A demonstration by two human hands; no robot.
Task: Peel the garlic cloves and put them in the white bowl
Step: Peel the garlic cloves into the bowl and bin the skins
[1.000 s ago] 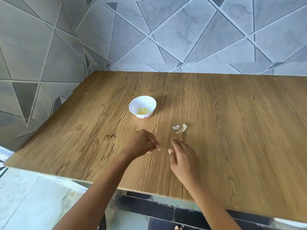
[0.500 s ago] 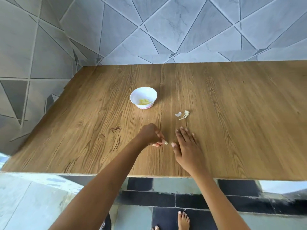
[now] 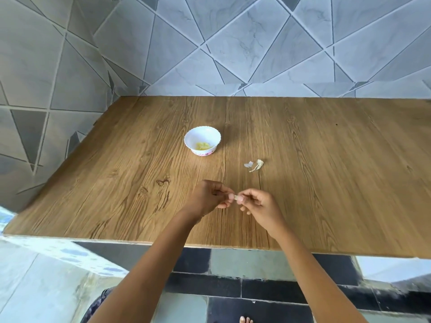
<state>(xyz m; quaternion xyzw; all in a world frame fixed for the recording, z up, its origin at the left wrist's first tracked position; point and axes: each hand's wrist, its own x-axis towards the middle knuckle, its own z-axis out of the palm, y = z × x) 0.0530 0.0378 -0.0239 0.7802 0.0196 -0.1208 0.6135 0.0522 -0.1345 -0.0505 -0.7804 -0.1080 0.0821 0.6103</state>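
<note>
A small pale garlic clove [image 3: 235,197] is held just above the wooden table, pinched from both sides. My left hand [image 3: 207,198] grips its left end with thumb and forefinger. My right hand [image 3: 258,204] pinches its right end, fingers curled. Most of the clove is hidden by my fingertips. The white bowl [image 3: 202,140] with a scalloped rim stands farther back, left of centre, and holds yellowish peeled garlic [image 3: 203,145].
Scraps of garlic skin [image 3: 255,165] lie on the wooden table [image 3: 326,173] between the bowl and my hands. Tiled walls close off the back and left. The table's near edge runs just below my wrists, with tiled floor beneath.
My right hand, flat and open near the table before, has lifted and closed on the clove that my left hand held alone. The camera has tipped downward.
</note>
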